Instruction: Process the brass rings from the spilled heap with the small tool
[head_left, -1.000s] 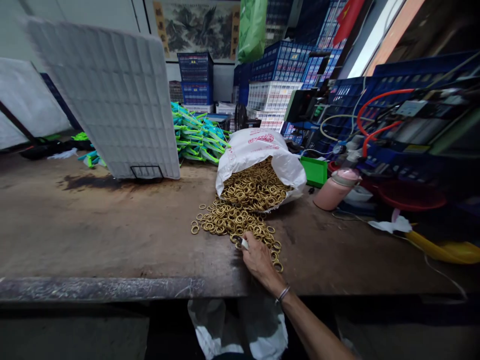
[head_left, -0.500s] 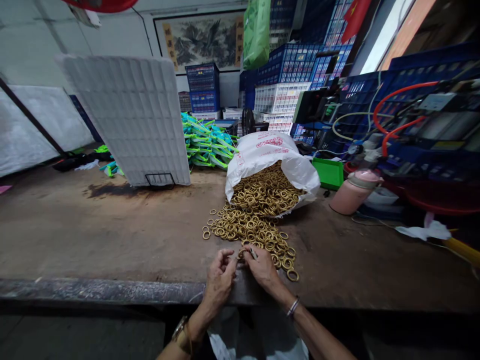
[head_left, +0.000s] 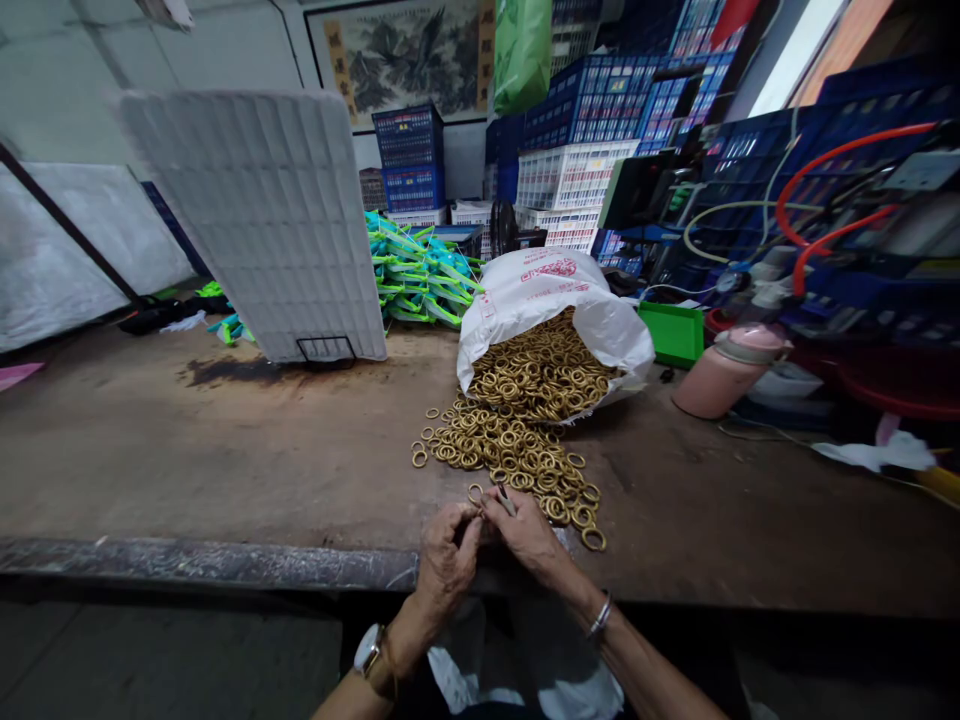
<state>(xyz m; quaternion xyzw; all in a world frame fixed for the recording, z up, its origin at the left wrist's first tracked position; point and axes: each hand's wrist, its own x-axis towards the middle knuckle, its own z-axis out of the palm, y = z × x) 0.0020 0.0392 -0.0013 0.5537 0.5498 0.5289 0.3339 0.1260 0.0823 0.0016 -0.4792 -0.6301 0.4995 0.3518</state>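
My left hand [head_left: 448,560] is at the table's front edge, thumb and fingers pinched together; what is between the tips is too small to make out. Its fingertips meet those of my right hand [head_left: 531,538]. My right hand is closed around a small grey tool with a dark tip [head_left: 506,500], whose kind I cannot tell. A brass-coloured ring [head_left: 475,493] shows just beyond the touching fingertips; whether it is held or lies on the table is unclear. Past my hands spreads a heap of loose rings [head_left: 495,440], spilling from a white woven sack [head_left: 540,280] on its side.
The brown wooden table [head_left: 300,460] carries a ribbed white panel [head_left: 255,230] standing upright at left. Blue-green strips [head_left: 420,270] are piled behind it. At right stand a pink bottle [head_left: 727,370], a green tray [head_left: 671,332] and red hoses [head_left: 832,150]. Crates [head_left: 577,175] are stacked behind.
My left fingers have closed and come together with my right fingertips. The ring that was at my right fingertips now shows just beyond both hands. The view has shifted slightly.
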